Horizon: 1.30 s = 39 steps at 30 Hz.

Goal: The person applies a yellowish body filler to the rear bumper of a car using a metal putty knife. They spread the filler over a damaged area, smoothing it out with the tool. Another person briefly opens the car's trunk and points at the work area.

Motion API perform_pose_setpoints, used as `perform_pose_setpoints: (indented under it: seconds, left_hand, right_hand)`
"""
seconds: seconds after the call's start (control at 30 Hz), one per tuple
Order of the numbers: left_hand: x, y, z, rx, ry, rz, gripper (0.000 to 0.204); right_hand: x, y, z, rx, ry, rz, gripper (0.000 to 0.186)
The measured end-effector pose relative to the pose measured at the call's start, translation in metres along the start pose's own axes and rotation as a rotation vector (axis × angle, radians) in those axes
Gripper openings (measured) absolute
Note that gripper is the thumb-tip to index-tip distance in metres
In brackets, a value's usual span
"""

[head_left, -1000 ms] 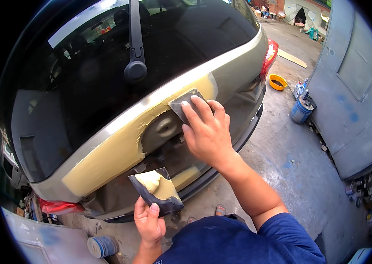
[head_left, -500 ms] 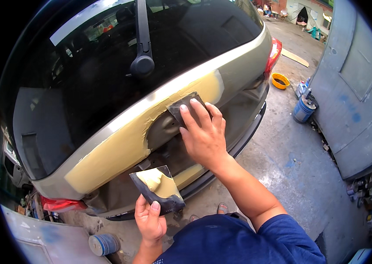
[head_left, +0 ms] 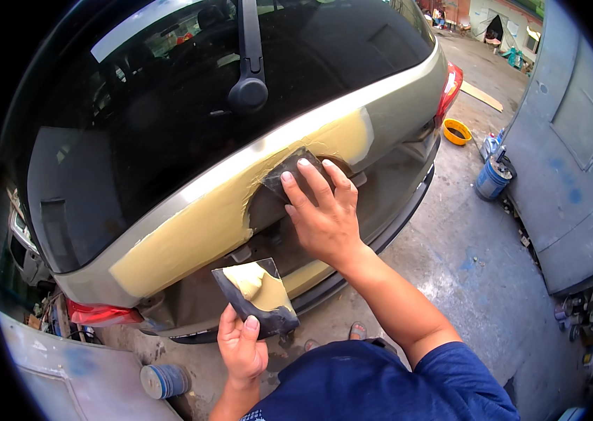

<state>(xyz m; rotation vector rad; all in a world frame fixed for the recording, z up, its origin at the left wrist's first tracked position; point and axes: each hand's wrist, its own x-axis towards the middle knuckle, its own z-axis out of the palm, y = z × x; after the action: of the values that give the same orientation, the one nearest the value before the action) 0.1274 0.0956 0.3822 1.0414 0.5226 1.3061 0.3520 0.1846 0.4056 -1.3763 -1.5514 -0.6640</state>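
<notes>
The tailgate (head_left: 408, 98) of a beige car carries a broad band of pale yellow body filler (head_left: 177, 245) beneath its rear window. My right hand (head_left: 328, 217) presses a thin dark spreader (head_left: 284, 175) against the filler's lower edge, above the dark recess in the tailgate. Its fingers lie over the spreader, hiding part of it. Lower down, my left hand (head_left: 242, 347) pinches the bottom edge of a dark square plate (head_left: 281, 321) between thumb and fingers. A thick lump of yellow filler (head_left: 258, 286) sits on that plate, which is held apart from the car.
A rear wiper (head_left: 248, 91) stands on the dark glass. The black-edged bumper (head_left: 408, 203) juts out below the tailgate. Blue buckets (head_left: 493, 177) and a yellow basin (head_left: 457, 132) stand on the concrete floor. Grey metal doors (head_left: 584, 161) flank the car.
The car has shifted slightly right in the view. My right hand and its spreader have slid a little left and down along the filler edge. My left hand still holds the loaded plate.
</notes>
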Motion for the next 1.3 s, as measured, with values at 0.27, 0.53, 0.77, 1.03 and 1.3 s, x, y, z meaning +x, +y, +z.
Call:
perform_pose_setpoints:
  seconds: [0.27,0.53,0.77,1.03,1.3]
  left_hand:
    - [-0.003,0.001,-0.004,0.013,0.027,-0.004,0.046]
    - [-0.001,0.005,-0.001,0.005,0.040,0.049,0.045]
    - [0.002,0.006,0.021,-0.082,0.107,0.076,0.044]
    - [0.009,0.017,0.031,-0.249,0.144,0.032,0.041]
    - [0.009,0.042,0.024,-0.166,0.090,0.260,0.043]
  right_hand:
    - [0.002,-0.007,-0.005,0.027,0.022,-0.006,0.050]
    - [-0.005,-0.008,-0.014,0.057,0.009,0.032,0.052]
    - [-0.008,0.002,-0.006,0.026,0.007,0.011,0.049]
    - [-0.037,-0.034,-0.075,1.438,-0.348,-0.065,0.046]
    - [-0.043,-0.018,-0.059,0.579,-0.257,-0.153,0.041]
